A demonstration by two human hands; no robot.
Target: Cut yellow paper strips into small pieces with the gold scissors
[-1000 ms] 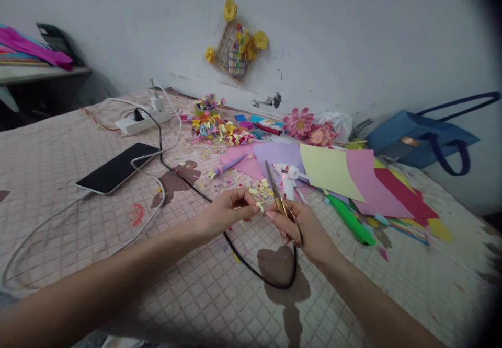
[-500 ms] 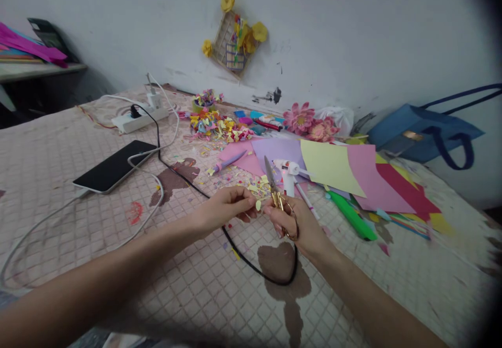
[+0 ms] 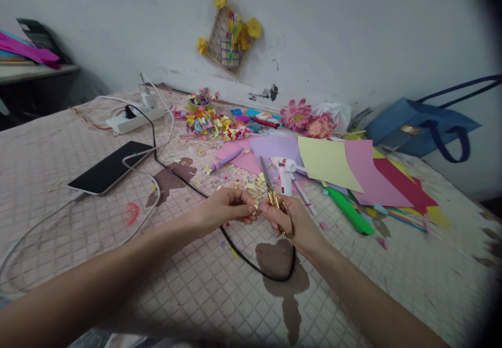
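Note:
Between the fingertips of my left hand is pinched a small pale yellow piece of paper. My right hand grips gold-handled scissors, blades pointing up and away from me; its thumb and forefinger lie close beside the paper piece. Just beyond my hands, tiny yellow paper scraps cover the tabletop. A white glue gun stands right behind the scissors, on the edge of a purple sheet.
Pale yellow sheet, pink sheet and green cutter lie to the right. A black cable loops under my hands. Left are a tablet and power strip; a blue bag sits back right.
The yellow paper piece has turned between my left fingertips and now shows less of its face. Both hands stay close together, the scissors still in my right. The whole view has shifted slightly.

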